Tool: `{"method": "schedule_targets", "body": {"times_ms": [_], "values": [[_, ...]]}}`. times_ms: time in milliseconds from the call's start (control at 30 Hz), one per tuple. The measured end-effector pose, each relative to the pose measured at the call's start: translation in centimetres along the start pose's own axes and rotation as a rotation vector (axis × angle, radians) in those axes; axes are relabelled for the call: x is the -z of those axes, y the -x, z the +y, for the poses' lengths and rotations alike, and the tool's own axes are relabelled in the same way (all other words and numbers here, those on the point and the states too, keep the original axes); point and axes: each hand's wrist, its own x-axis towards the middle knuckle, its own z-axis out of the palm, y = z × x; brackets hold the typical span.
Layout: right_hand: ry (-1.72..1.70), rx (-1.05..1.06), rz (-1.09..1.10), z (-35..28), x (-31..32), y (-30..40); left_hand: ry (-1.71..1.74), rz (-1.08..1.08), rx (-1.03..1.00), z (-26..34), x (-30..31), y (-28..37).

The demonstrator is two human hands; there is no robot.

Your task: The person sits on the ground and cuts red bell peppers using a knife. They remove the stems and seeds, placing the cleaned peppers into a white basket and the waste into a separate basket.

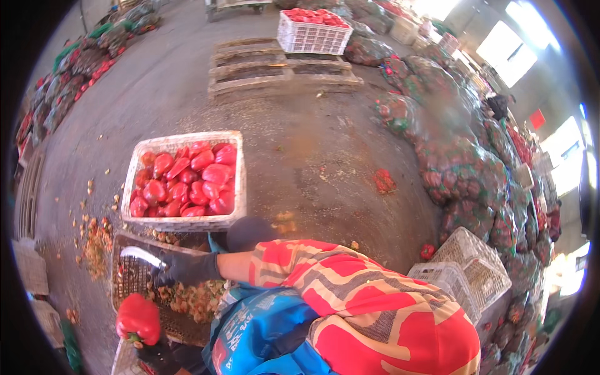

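Note:
My right hand [180, 269], in a dark glove, grips a knife with a curved blade [140, 255] above a dark plastic crate [117, 276]. Pepper cores and trimmings [197, 302] lie in that crate. My left hand [159, 354], gloved too, holds a whole red bell pepper [138, 318], stem end down in the view, at the crate's near left corner. Beyond the dark crate stands a white plastic crate [239, 178] filled with red peppers [187, 180]. Part of another white crate [123, 358] shows beneath my left hand.
Wooden pallets [286, 75] lie farther off, with a full white crate [314, 37] on their edge. Net sacks of peppers [459, 164] line the right side, near stacked white crates [459, 276]. More sacks [84, 70] lie at the far left. Scraps [96, 243] litter the floor.

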Motion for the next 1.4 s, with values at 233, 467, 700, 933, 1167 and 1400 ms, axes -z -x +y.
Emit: {"method": "schedule_targets", "body": {"times_ms": [233,467,700,933,1167,1400], "values": [[-0.233,-0.017,-0.2,1.7,2.4,1.9,0.015,-0.212,-0.158,0.0,-4.3,3.5],[-0.77,0.055,-0.24,6.7,1.4,-3.7,0.802,-0.173,0.249,3.3,-7.6,4.7],[-0.527,-0.049,-0.181,7.5,1.3,-4.0,1.144,-0.4,0.31,-1.1,-6.8,4.1],[-0.483,-0.067,-0.335,8.0,-0.7,-5.7,1.023,-0.331,0.242,-0.4,-5.9,3.4],[-0.486,-0.061,-0.28,8.5,-1.5,-6.7,0.975,-0.201,0.274,0.9,-5.6,3.8],[-0.499,-0.054,-0.289,9.2,-1.3,-6.3,1.02,-0.242,0.24,0.1,-5.1,4.0]]}}
